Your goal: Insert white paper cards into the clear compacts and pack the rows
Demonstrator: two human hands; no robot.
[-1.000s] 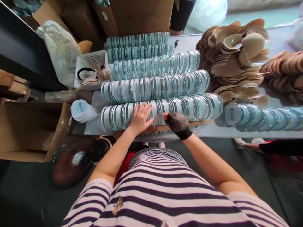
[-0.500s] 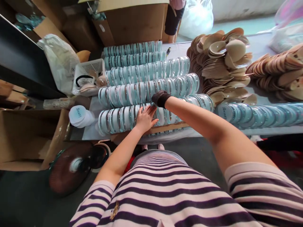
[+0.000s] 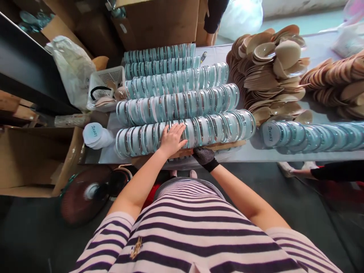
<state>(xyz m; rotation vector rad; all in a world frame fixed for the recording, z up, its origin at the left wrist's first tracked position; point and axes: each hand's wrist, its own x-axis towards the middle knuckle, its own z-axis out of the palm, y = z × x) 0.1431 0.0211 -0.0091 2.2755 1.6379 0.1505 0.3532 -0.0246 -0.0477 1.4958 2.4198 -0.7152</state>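
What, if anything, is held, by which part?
Bare left hand rests palm-down on the front row of round, pale-blue plastic pieces, no grip visible. Dark-gloved right hand is at the brown cardboard edge; whether it grips can't be told.

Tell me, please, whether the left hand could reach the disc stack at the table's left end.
Probably yes: the left hand rests on the glossy front row, and nothing visible blocks the disc stack past its end.

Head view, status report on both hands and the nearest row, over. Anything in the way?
Left hand spread on nearest row of clear packs. Gloved right hand at cardboard edge beside it. Left hand hides part of row; no other obstruction seen.
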